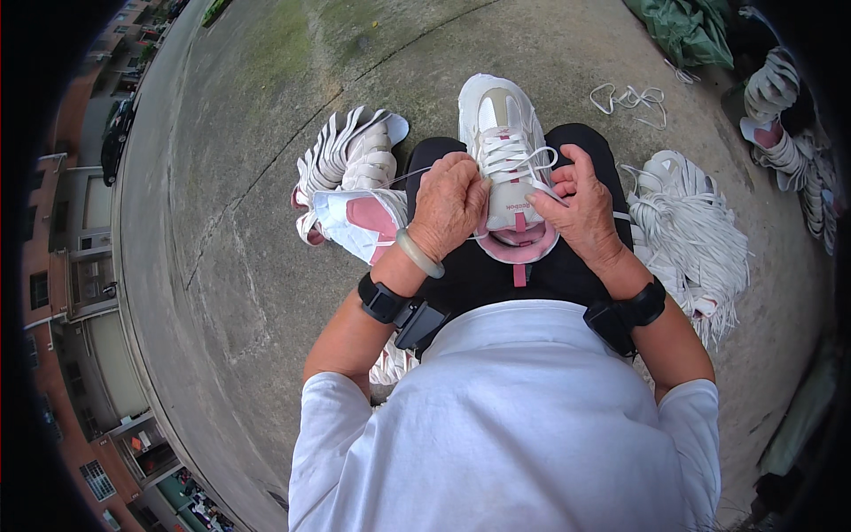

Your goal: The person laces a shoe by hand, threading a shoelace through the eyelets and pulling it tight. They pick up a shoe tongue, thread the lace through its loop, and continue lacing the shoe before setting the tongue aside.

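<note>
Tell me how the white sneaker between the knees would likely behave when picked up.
The white sneaker would probably hold its shape toward the front, where the toe looks full and rounded. Its pink collar looks padded, so it may give when squeezed. The white laces, partly looped loose, would likely flop about.

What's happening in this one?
A seated person has a white-and-pink shoe toe-outward at their knees, both hands at its laces. The left hand is curled at the shoe's left side, its grip hidden; the right hand is by a loose loop. The shoe is partly laced. Stacked shoe uppers lie left, a bundle of white laces right.
</note>
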The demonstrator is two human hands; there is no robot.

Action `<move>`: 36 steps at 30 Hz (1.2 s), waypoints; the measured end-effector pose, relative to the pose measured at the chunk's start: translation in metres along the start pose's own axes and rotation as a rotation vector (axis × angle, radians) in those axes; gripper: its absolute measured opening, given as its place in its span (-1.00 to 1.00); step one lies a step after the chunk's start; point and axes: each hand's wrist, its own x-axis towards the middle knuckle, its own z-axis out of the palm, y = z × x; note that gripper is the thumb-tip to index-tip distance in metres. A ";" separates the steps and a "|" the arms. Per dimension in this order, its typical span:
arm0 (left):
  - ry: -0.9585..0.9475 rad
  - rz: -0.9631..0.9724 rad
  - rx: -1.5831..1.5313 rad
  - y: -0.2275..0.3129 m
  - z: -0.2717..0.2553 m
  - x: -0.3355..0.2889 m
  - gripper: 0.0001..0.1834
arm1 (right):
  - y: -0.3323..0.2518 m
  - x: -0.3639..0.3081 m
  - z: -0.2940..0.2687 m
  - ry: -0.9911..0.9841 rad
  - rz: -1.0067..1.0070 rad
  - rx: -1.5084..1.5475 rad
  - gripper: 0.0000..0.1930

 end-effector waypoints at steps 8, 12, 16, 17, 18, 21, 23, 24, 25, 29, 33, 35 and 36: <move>-0.312 -0.097 -0.063 0.034 -0.068 -0.034 -0.91 | -0.002 0.002 -0.006 -0.048 0.010 0.026 -0.27; -0.448 -0.178 -0.070 0.050 -0.091 -0.043 -0.90 | 0.000 0.004 -0.007 -0.075 -0.004 0.032 -0.27; -0.476 -0.105 -0.083 0.058 -0.099 -0.047 -0.88 | -0.003 0.005 -0.009 -0.138 -0.012 0.039 -0.30; -0.479 -0.081 -0.085 0.055 -0.099 -0.048 -0.87 | -0.003 0.005 -0.009 -0.148 -0.013 0.036 -0.31; -0.484 -0.053 -0.086 0.053 -0.098 -0.049 -0.85 | -0.002 0.006 -0.008 -0.148 -0.014 0.035 -0.31; -0.512 -0.503 -0.442 0.054 -0.086 -0.051 -0.83 | 0.005 0.005 -0.004 -0.093 -0.057 -0.019 -0.36; -0.433 -0.325 -0.321 0.051 -0.063 -0.054 -0.85 | 0.005 0.003 0.001 0.013 -0.213 -0.158 -0.42; -0.359 -0.150 -0.204 0.049 -0.049 -0.056 -0.86 | 0.003 0.002 0.002 0.011 -0.214 -0.155 -0.42; -0.347 -0.155 -0.201 0.045 -0.037 -0.061 -0.86 | -0.001 0.000 0.004 0.043 -0.324 -0.282 -0.45; -0.275 -0.016 -0.049 0.028 -0.014 -0.054 -0.88 | 0.004 0.004 0.004 0.049 -0.456 -0.445 -0.52; -0.440 0.056 -0.053 0.004 -0.019 -0.035 -0.77 | 0.000 0.024 -0.003 -0.072 -0.362 -0.483 -0.56; -0.528 0.071 -0.110 -0.006 -0.024 -0.026 -0.76 | 0.002 0.034 -0.002 -0.082 -0.362 -0.495 -0.57; -0.530 0.074 -0.107 -0.007 -0.024 -0.024 -0.76 | 0.003 0.038 -0.001 -0.093 -0.358 -0.509 -0.57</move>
